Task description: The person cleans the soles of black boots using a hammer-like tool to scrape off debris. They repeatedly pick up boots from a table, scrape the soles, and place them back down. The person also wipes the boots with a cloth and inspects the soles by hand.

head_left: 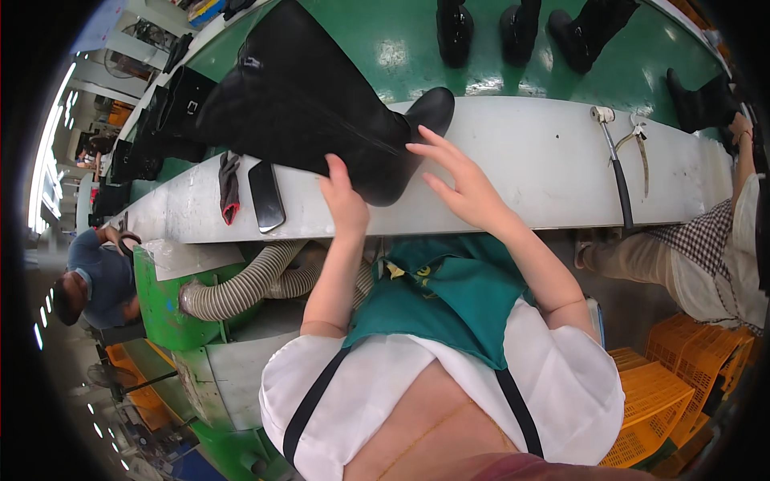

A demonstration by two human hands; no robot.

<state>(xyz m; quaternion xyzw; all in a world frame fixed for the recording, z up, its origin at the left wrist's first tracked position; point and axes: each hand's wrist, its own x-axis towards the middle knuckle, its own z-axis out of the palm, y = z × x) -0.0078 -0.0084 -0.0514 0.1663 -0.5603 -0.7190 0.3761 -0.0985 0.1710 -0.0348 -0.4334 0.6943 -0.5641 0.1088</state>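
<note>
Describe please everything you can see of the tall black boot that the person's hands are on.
The tall black boot looks like smooth, slightly shiny leather. It lies on its side across the pale ledge at the edge of the green belt, its long shaft pointing up-left and its rounded toe to the right. A seam or zip line runs along the shaft, and a small metal fitting sits near its top. The left hand grips its lower edge near the sole; the right hand is spread open beside the toe.
</note>
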